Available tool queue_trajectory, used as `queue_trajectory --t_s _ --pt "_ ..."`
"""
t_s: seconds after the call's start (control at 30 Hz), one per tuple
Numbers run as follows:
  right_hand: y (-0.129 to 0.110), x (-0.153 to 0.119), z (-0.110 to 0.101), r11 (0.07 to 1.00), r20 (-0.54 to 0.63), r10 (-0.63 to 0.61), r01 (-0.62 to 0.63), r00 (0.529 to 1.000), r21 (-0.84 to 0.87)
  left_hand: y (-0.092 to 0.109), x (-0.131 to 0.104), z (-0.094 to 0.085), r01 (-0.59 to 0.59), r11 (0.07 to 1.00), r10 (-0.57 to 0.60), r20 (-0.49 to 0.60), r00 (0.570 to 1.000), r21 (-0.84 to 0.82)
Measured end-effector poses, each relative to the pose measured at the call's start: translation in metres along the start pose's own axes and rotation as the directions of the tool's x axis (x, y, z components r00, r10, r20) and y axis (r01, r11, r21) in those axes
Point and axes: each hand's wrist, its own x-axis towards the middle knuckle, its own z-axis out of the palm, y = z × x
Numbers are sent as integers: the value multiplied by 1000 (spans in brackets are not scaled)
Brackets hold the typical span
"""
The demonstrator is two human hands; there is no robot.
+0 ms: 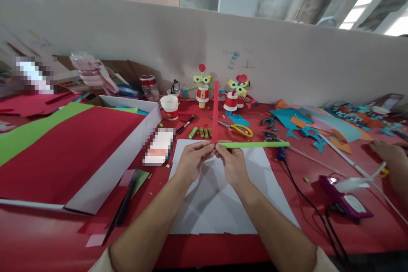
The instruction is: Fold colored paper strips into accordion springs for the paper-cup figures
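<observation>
Two paper strips meet at a right angle above white paper (216, 204). The red paper strip (216, 112) stands upright, and the green paper strip (258, 145) stretches out to the right. My left hand (194, 159) is closed, its thumb and fingers pinching the joined ends from the left. From the other side my right hand (232, 161) pinches the same corner, by the start of the green strip. Fingertips of both hands nearly touch and hide part of the joint. Just beyond lie several green-and-yellow folded paper springs (205, 131) and yellow-handled scissors (241, 129).
Paper-cup figures (203, 92) stand by the wall. On the left are a box (153, 114) with coloured sheets, a phone (159, 146) and a black cutter (126, 199). A glue gun (281, 153), a purple power strip (346, 199) and another person's hand (387, 153) are on the right.
</observation>
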Motion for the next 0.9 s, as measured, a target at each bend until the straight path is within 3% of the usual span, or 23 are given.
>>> queue_trajectory --t_s 0.07,0.17,0.23,0.47,0.7,0.9 --pt "-7 2 -4 999 128 -16 22 992 -39 2 1 -1 23 999 -23 -20 1000 -29" --pt "-22 8 -14 983 360 -8 73 933 -167 6 1 -1 41 998 -42 -25 999 -57" --pt "-29 12 -21 963 427 10 107 904 -249 9 1 -1 73 996 -73 -12 997 -55" --pt "-27 20 -26 976 429 57 40 902 -213 7 1 -4 102 994 -102 17 995 35" --pt "-24 20 -23 947 380 13 111 925 -301 2 0 -8 2 991 -16 100 995 134" --pt "-28 17 -20 933 328 8 111 945 -342 6 -2 -4 4 991 -16 88 996 135"
